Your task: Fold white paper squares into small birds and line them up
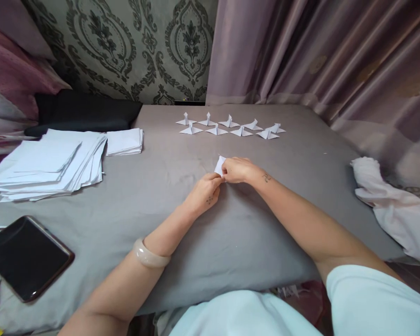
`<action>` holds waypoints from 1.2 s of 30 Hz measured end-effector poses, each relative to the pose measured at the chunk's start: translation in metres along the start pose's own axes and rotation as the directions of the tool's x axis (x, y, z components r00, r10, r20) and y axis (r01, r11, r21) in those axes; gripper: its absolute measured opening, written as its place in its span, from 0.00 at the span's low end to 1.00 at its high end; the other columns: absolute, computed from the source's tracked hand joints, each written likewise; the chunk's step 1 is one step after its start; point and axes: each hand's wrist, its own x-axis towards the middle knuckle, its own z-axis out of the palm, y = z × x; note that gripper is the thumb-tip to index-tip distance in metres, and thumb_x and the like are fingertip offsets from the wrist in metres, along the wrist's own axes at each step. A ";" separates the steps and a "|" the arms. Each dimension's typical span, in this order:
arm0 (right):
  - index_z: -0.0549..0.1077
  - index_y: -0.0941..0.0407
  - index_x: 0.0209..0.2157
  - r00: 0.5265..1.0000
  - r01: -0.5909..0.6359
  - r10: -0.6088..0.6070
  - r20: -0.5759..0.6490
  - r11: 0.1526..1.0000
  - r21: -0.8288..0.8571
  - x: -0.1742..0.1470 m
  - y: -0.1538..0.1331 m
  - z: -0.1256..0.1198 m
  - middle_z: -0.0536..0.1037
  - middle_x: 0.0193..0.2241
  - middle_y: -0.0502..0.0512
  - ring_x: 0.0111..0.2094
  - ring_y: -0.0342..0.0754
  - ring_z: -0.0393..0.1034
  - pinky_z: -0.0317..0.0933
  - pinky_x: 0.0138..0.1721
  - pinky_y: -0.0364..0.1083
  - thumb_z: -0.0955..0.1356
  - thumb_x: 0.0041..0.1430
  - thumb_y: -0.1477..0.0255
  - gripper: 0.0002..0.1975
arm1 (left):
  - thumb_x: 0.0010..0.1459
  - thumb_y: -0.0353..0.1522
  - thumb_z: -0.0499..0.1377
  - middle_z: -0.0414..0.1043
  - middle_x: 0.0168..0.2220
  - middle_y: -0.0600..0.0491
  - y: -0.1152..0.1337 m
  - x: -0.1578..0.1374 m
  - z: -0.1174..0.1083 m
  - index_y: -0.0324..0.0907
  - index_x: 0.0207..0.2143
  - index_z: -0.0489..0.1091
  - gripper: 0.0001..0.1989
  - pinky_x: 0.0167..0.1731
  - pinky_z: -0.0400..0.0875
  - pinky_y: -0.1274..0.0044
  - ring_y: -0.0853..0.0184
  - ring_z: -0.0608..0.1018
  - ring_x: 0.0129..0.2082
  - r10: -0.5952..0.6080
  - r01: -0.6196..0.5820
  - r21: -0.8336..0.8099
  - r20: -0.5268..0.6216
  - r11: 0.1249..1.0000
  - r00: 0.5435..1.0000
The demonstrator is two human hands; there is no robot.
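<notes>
A small folded piece of white paper (219, 164) is pinched between my two hands over the middle of the table. My left hand (206, 191) grips its near edge, fingers closed, with a pale bangle on that forearm. From the right side my right hand (238, 170) closes on the same paper, its fingertips meeting those of the left. Much of the paper is hidden behind my fingers. Beyond my hands stand several white folded paper cranes (216, 130) in two rows.
On the left lie a large stack of white paper sheets (56, 163), a smaller paper stack (125, 141) and a black cloth-like item (87, 112). Nearer is a dark-screened tablet or phone (28, 259) with white cables. A crumpled pale cloth (392, 200) lies at the table's right edge.
</notes>
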 end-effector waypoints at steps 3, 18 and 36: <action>0.76 0.55 0.27 0.999 0.045 -0.045 0.002 0.998 0.036 0.003 0.010 0.001 0.77 0.29 0.55 0.33 0.48 0.71 0.57 0.32 0.44 0.67 0.52 0.70 0.06 | 0.58 0.21 0.45 0.72 0.45 0.45 -0.003 -0.002 0.002 0.38 0.47 0.72 0.20 0.46 0.70 0.72 0.63 0.74 0.46 0.037 -0.038 0.086 0.021 0.996 0.999; 0.75 0.58 0.36 0.771 0.143 0.399 -0.497 0.652 0.745 -0.034 0.057 0.084 0.79 0.35 0.58 0.35 0.48 0.73 0.65 0.42 0.47 0.63 0.58 0.66 0.12 | 0.62 0.22 0.44 0.69 0.44 0.42 0.006 -0.005 -0.006 0.35 0.48 0.69 0.18 0.47 0.69 0.70 0.59 0.69 0.45 0.069 -0.106 0.266 0.144 0.958 0.987; 0.78 0.55 0.43 0.720 0.215 0.224 -0.656 0.828 0.519 -0.035 0.025 0.109 0.76 0.39 0.57 0.37 0.47 0.71 0.64 0.40 0.45 0.61 0.60 0.74 0.15 | 0.62 0.23 0.43 0.64 0.48 0.41 0.001 -0.007 -0.001 0.36 0.59 0.59 0.23 0.48 0.68 0.68 0.61 0.67 0.43 0.059 -0.131 0.397 0.188 0.909 0.980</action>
